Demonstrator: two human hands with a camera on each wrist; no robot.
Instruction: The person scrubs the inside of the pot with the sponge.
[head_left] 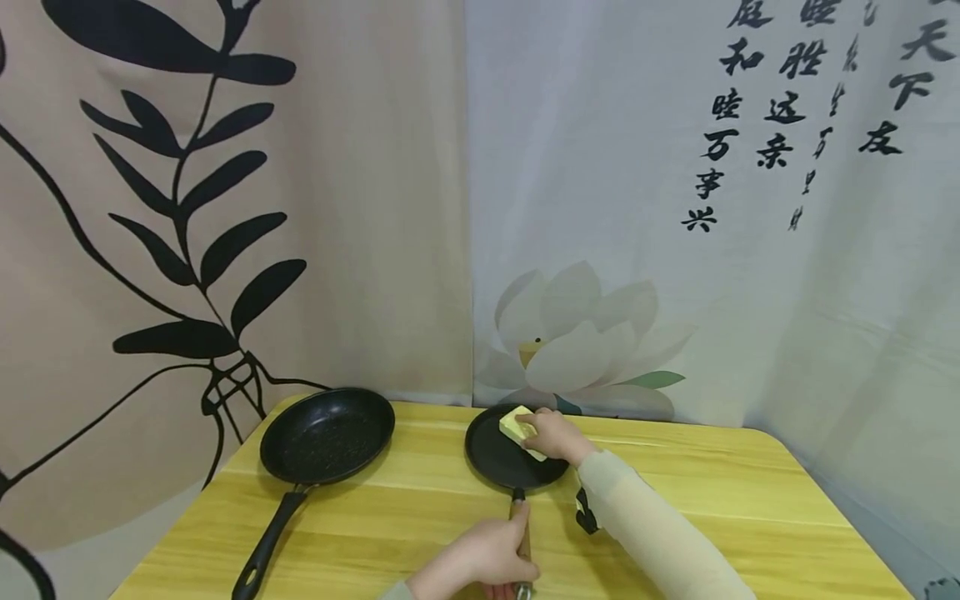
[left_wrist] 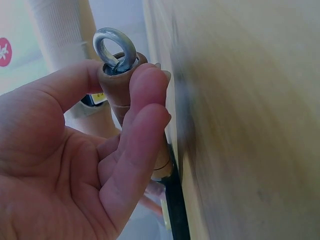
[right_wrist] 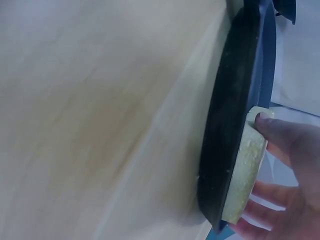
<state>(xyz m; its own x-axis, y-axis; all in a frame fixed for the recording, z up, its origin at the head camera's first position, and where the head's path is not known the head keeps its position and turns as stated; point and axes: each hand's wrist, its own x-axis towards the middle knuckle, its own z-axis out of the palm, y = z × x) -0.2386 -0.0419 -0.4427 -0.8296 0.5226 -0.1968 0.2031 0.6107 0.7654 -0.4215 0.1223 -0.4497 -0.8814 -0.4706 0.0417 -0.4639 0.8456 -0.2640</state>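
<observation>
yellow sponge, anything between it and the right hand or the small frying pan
Nothing visible: the right hand grips the yellow sponge directly, and no object shows between it and the small frying pan. The larger frying pan stands apart, to the left.

The left fingers [left_wrist: 142,145] partly hide the wooden handle [left_wrist: 116,89].
</observation>
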